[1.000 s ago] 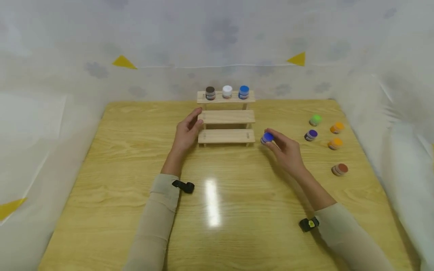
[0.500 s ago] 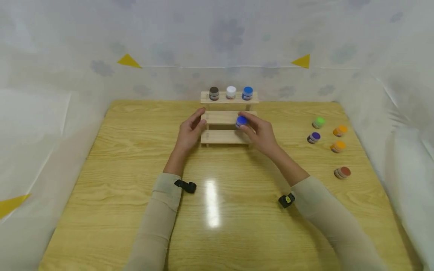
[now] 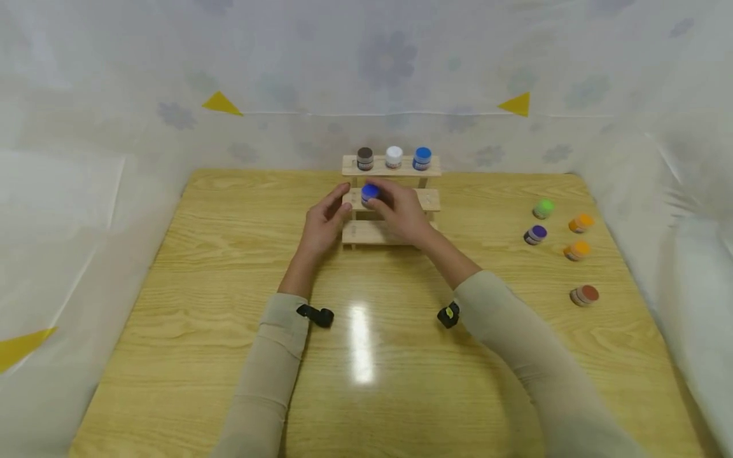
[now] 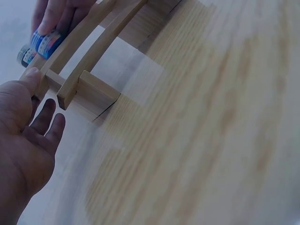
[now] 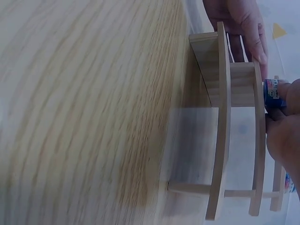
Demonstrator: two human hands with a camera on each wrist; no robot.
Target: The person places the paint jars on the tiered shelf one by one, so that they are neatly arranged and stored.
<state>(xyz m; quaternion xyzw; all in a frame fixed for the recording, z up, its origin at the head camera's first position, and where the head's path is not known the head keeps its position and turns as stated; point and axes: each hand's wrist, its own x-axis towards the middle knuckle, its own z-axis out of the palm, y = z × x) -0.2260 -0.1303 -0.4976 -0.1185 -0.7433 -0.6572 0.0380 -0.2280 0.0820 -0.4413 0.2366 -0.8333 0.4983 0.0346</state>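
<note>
A small wooden three-tier stand is at the back of the table. My right hand pinches a paint jar with a dark blue lid at the left part of the middle tier. In the left wrist view the blue jar sits upright against that tier's board, fingers around it. My left hand holds the left end of the middle tier, thumb in front and fingers behind. On the top tier stand a dark brown-lidded jar, a white jar and a lighter blue jar.
On the right of the wooden table several more jars are spread: a green one, a purple one, two orange ones and a reddish-brown one. A pale flowered sheet hangs behind.
My right hand has carried the dark blue jar leftward from beside the stand to the left part of its middle tier. The left hand has kept its hold on the stand.
</note>
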